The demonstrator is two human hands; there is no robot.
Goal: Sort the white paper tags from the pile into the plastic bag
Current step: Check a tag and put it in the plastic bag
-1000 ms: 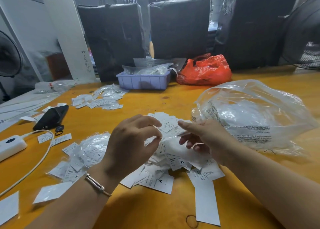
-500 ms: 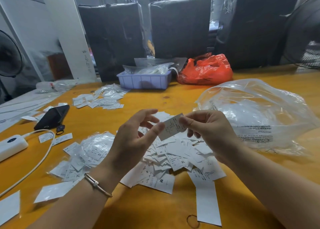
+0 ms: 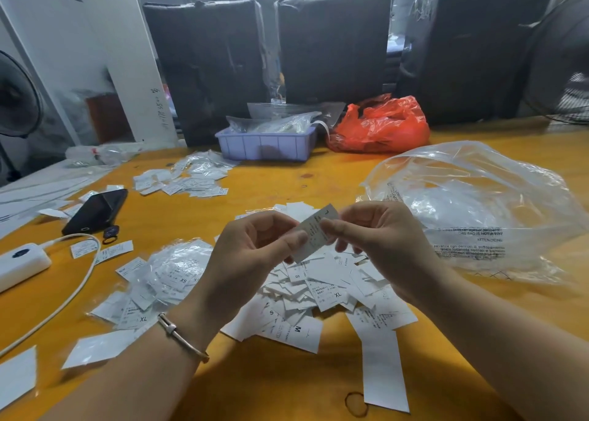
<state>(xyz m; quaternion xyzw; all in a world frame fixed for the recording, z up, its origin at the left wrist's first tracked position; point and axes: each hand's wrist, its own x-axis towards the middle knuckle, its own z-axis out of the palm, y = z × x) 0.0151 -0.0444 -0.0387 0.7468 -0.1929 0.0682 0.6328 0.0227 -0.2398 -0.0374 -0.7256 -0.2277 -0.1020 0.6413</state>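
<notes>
One white tag is held up between both hands above the pile of white paper tags, tilted with its far end higher and to the right. A second ago both hands were down among the tags; since then they have risen and drawn a single tag clear of the heap. The left hand pinches the tag's lower left part with thumb and curled fingers; the right hand pinches its right edge between thumb and forefinger. A letter, apparently "L", shows near the tag's upper end. The person appears to be reading the size mark before deciding where the tag goes.

The clear plastic bag lies on the orange tabletop to the right of the hands, near but not touching them; its mouth cannot be made out. The tag has not yet reached the bag, so the step in hand is selection, with transfer to the right probably next. Most of the pile remains unsorted. A black phone and a white power bank lie at left; a lilac tray and a red bag stand at the far edge.
</notes>
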